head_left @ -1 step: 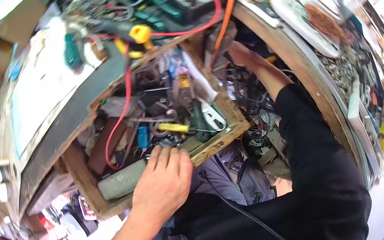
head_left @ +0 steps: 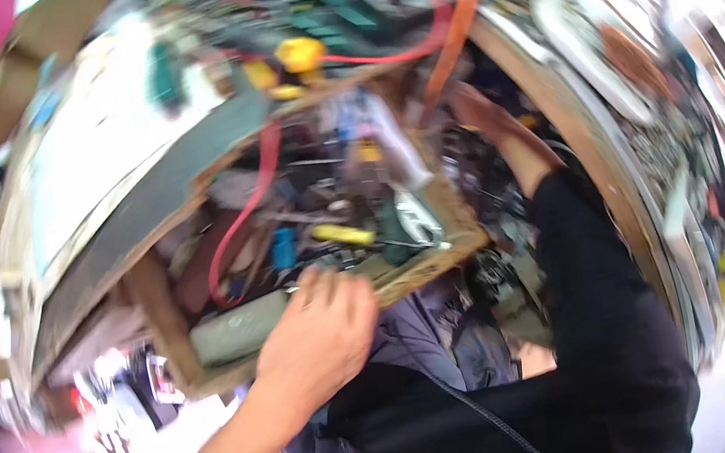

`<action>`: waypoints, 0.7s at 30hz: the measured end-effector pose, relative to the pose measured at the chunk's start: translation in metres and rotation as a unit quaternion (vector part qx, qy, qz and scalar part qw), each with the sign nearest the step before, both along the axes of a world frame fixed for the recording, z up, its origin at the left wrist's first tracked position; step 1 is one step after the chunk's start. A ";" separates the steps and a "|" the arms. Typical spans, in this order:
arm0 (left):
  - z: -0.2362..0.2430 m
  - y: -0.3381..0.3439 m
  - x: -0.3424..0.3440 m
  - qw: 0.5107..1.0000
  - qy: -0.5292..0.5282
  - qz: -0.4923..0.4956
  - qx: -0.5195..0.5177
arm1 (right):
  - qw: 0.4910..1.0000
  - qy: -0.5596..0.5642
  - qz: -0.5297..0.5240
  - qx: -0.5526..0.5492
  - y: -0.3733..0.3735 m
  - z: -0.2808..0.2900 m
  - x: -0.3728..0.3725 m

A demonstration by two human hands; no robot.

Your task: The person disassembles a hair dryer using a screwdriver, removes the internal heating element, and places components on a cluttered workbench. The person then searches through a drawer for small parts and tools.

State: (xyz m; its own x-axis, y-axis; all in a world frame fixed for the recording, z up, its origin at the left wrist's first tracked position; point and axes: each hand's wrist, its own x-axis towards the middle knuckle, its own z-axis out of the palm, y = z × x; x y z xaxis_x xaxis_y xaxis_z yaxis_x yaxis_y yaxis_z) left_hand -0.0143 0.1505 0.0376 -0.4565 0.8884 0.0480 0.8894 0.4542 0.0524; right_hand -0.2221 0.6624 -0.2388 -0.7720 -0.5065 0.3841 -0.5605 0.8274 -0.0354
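The drawer (head_left: 431,270) juts out on the near side of the counter (head_left: 136,203), in front of the person. The left hand (head_left: 319,340) rests on its near wall, fingers together over the rim (whether they clamp it, I cannot tell). Inside lie a yellow handle (head_left: 344,234), a blue piece (head_left: 284,249) and, near left, a grey block (head_left: 241,328). The right hand (head_left: 479,109) reaches far into the dark clutter right of the drawer, beside an orange cord (head_left: 456,27); its fingers are too blurred to read.
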 end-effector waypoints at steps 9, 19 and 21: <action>-0.031 -0.005 0.017 0.990 0.065 0.022 0.125 | 0.997 -0.021 -0.073 -0.006 0.004 0.041 0.032; -0.032 -0.009 0.010 0.988 0.026 0.039 0.147 | 0.687 -0.160 -0.393 -0.590 -0.089 0.140 0.166; -0.033 -0.010 0.008 0.986 0.054 0.031 0.156 | 0.681 -0.117 -0.425 -0.585 -0.136 0.173 0.198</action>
